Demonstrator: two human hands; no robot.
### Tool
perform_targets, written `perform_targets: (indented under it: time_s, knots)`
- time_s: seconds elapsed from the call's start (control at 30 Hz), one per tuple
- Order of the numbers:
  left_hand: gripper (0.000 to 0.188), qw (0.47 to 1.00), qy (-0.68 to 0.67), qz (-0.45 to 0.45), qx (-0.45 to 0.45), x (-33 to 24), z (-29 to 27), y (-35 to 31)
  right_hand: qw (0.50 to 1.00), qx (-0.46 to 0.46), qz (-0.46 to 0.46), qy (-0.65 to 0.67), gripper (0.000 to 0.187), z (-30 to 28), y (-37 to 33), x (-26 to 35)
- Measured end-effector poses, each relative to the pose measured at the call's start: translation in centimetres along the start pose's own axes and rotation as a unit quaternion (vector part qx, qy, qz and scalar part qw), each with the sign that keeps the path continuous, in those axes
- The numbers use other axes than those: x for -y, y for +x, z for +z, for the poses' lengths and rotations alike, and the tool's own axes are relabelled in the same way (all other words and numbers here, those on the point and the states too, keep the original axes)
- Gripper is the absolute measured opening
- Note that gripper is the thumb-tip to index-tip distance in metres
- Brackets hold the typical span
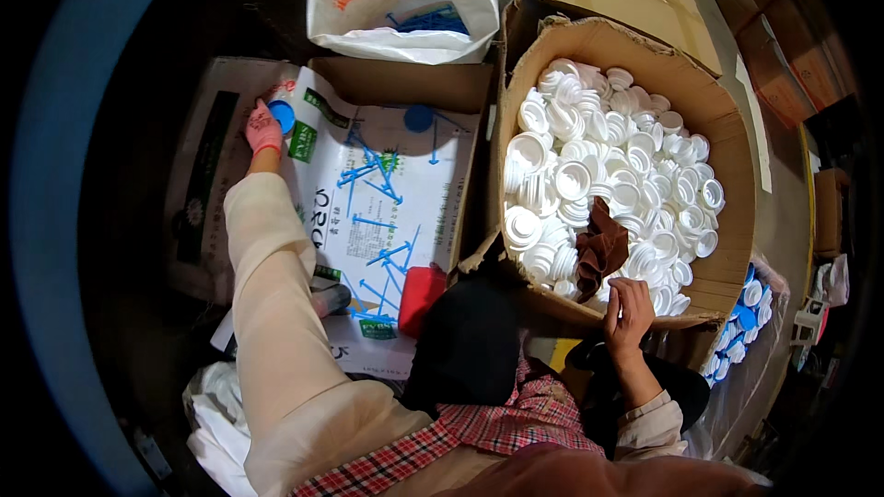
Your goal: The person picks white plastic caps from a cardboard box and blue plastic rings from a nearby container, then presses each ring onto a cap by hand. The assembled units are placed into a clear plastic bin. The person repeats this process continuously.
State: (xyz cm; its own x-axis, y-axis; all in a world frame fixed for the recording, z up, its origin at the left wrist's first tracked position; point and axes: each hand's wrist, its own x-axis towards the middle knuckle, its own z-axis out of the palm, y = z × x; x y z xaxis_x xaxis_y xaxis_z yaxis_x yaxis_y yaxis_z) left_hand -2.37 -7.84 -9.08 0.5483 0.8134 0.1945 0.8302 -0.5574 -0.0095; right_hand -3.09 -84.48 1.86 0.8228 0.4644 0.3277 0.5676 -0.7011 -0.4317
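My left hand (264, 129), in a pink glove, is stretched far forward and closed at the edge of a round blue cap (282, 117). Under it lies a printed cardboard sheet (216, 161). My right hand (630, 313) is bare, at the near rim of a large cardboard box (737, 221); its fingers are loosely bent and apart, and I see nothing held in them. Many white plastic caps (573, 180) fill this box. On top of them, just beyond my right hand, lies a crumpled brown cloth (601, 248).
Blue T-shaped plastic pieces (373, 221) lie scattered on printed sheeting inside a shallow carton. A red object (421, 299) sits at its near edge. Beyond stands a white sack (396, 46) with more blue pieces. Blue and white caps (741, 322) fill a bag at right.
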Motion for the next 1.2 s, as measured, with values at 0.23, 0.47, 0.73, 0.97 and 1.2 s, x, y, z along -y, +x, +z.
perform_targets:
  time_s: [0.23, 0.47, 0.73, 0.97, 1.2]
  knots:
    - [0.043, 0.919, -0.240, 0.246, 0.193, -19.7, 7.6, -7.0, 0.999, 0.030, 0.025, -0.008, 0.009, 0.3, 0.7, -0.2]
    - [0.046, 0.961, -0.098, 0.168, 0.196, -24.9, 27.5, -9.3, 0.995, 0.098, -0.003, -0.013, 0.010, -0.7, 1.6, -1.1]
    - [0.036, 0.835, -0.455, 0.117, 0.287, -24.5, 28.8, -14.7, 0.996, 0.084, -0.010, 0.000, 0.010, -0.3, 2.3, -1.5]
    - [0.045, 0.956, -0.230, -0.053, 0.177, -28.4, 29.7, -13.9, 0.999, 0.052, -0.004, -0.017, 0.014, -0.3, 0.6, -0.5]
    - [0.030, 0.918, -0.243, 0.214, 0.227, -31.1, 28.8, -14.0, 0.996, 0.088, 0.012, -0.016, 0.014, -0.6, 0.8, -0.7]
